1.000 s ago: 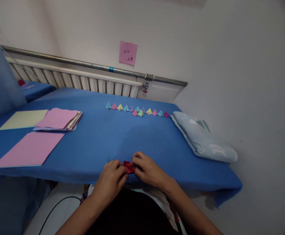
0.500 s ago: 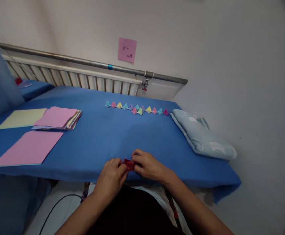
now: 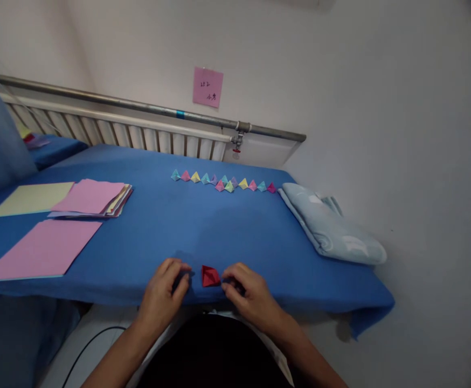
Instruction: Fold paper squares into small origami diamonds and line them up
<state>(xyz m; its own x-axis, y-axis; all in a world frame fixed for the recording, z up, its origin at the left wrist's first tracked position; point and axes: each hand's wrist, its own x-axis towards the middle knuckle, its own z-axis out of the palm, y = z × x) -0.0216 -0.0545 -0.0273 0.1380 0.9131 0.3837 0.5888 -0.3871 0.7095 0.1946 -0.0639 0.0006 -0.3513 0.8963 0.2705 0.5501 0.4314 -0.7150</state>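
A small red folded paper piece [image 3: 210, 276] sits on the blue cloth near the front edge, with a peaked, creased shape. To its left my left hand [image 3: 166, 288] is held empty, thumb and fingers parted and clear of the paper. On the other side is my right hand [image 3: 249, 293], its fingers curled but apart. Its fingertips are very near the red paper's right tip; whether they touch it I cannot tell. Farther back, a row of small folded paper shapes [image 3: 229, 186] in blue, pink, yellow, green and purple runs across the cloth.
Left on the blue-covered table [image 3: 158, 226] lie a pink sheet stack [image 3: 43, 250], a pale yellow sheet [image 3: 33, 198] and a mixed paper pile [image 3: 90, 196]. A folded light-blue blanket [image 3: 332, 226] lies right. Behind are a radiator [image 3: 118, 128], pipe and wall note [image 3: 208, 87].
Both hands have let go of the red folded paper. My left hand has moved away to the left, and the paper now rests on the cloth. The view has shifted slightly.
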